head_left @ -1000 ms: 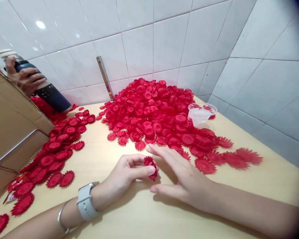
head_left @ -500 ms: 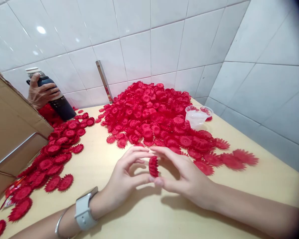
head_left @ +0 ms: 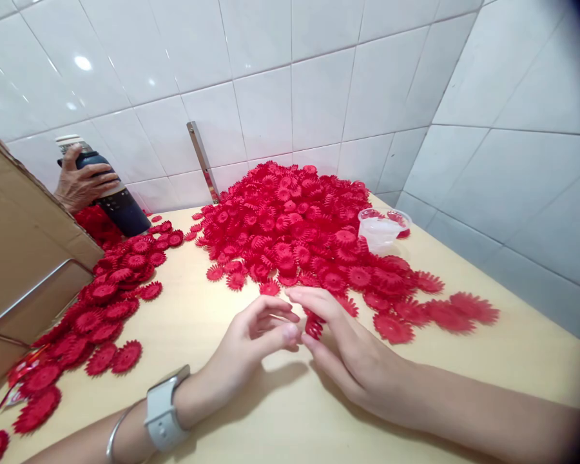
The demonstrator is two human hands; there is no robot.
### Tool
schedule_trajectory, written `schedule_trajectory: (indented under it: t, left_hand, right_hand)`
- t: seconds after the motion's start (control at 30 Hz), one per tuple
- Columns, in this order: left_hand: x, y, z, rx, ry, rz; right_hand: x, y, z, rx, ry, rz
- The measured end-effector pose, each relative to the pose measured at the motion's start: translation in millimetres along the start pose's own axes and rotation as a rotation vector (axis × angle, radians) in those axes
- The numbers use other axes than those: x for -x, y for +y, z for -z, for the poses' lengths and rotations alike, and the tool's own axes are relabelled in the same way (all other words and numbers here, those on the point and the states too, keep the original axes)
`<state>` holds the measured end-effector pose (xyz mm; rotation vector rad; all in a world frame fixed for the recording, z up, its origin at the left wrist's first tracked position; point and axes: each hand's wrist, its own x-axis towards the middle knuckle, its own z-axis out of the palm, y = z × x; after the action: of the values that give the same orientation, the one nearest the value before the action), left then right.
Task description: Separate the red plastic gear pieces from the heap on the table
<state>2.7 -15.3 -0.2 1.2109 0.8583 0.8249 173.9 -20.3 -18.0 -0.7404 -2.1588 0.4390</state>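
Above the near part of the table, a red toothed disc (head_left: 314,325) stands tilted between the thumb and curved fingers of my right hand (head_left: 355,348). The fingers partly cover it. My left hand (head_left: 263,332), with a watch on its wrist, is just left of the disc. Its fingers are loosely bent, thumb apart, and nothing shows in them. Behind both hands rises a large heap of similar red discs (head_left: 290,219), spilling toward the right. Another spread of red discs (head_left: 104,309) lies along the left side.
A clear plastic cup (head_left: 383,229) stands at the heap's right side. On the left are a cardboard box (head_left: 29,212) and a metal wire frame (head_left: 33,296). Someone else's hand (head_left: 84,180) grips a dark bottle (head_left: 123,209) behind the box. A metal strip (head_left: 203,161) leans on the tiled wall.
The disc was upright between the fingertips of both hands. Now it has shifted right into my right hand, and my left hand has drawn slightly away from it.
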Motion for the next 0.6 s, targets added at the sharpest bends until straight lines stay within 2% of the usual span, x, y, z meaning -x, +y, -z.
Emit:
schedule_trajectory:
  t: [0.13,0.23,0.3,0.4,0.47,0.6]
  left_hand:
    - [-0.4,1.3,-1.9,0.081,-0.084,0.064]
    - [-0.1,1.7,-3.1,0.092,-0.105,0.086]
    - [-0.6,1.9,-3.0,0.098,-0.09,0.107]
    - [-1.7,1.9,-1.3,0.108,-0.049,0.104]
    - [-2.0,1.4,0.2,0.114,-0.042,0.094]
    - [-1.4,-0.3,2.3,0.134,-0.04,0.114]
  right_hand:
    - [3.0,-1.9,1.6,-0.01,-0.105,0.098]
    - [3.7,-2.9,2.3,-0.057,-0.179,0.117]
    - [2.6,-3.0,1.9,-0.064,-0.158,0.085]
    - [-1.3,-3.5,1.3,-0.05,-0.069,-0.049]
    - [-4.1,-4.1,1.6,-0.05,-0.062,-0.1]
    - [-5.9,-4.1,2.8,-0.03,-0.041,-0.05]
